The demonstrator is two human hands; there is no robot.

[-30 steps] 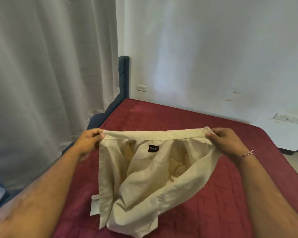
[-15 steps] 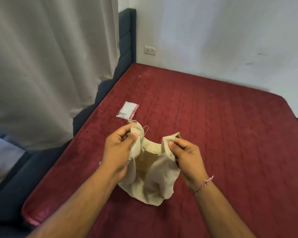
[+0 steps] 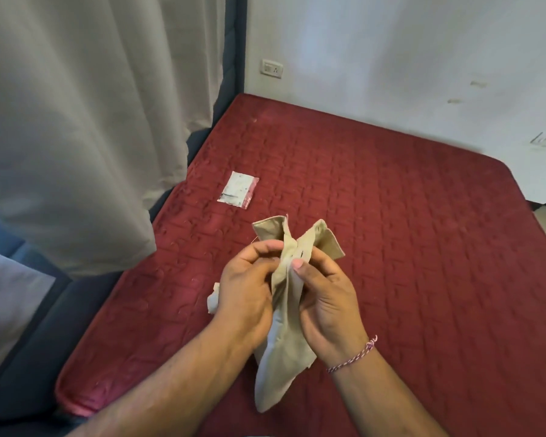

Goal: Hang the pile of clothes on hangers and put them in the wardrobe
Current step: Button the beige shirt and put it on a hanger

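Both hands hold a beige shirt (image 3: 286, 313) bunched together above the near part of the red bed (image 3: 391, 247). The left hand (image 3: 245, 291) grips the shirt's left edge, its fingers curled over the cloth just below the collar. The right hand (image 3: 327, 299) pinches the right edge, with the thumb pressed on the front strip where a buttonhole shows. The two hands are close, with only the gathered cloth between them. The collar points stand up and spread apart above the hands, and the rest of the shirt hangs down between the wrists in a narrow fold, ending over the bed's near edge. A small pale corner of cloth sticks out left of the left hand. A pink and white thread bracelet (image 3: 353, 356) circles the right wrist. On the bed, beyond the shirt and to its left, lies a small clear packet (image 3: 237, 190) with a red edge, well apart from the hands. A grey curtain (image 3: 76, 121) hangs left of the bed, reaching down past its dark blue frame (image 3: 29, 357). Behind the bed is a white wall (image 3: 391, 58) with a socket (image 3: 271, 68) near the bed's far left corner.
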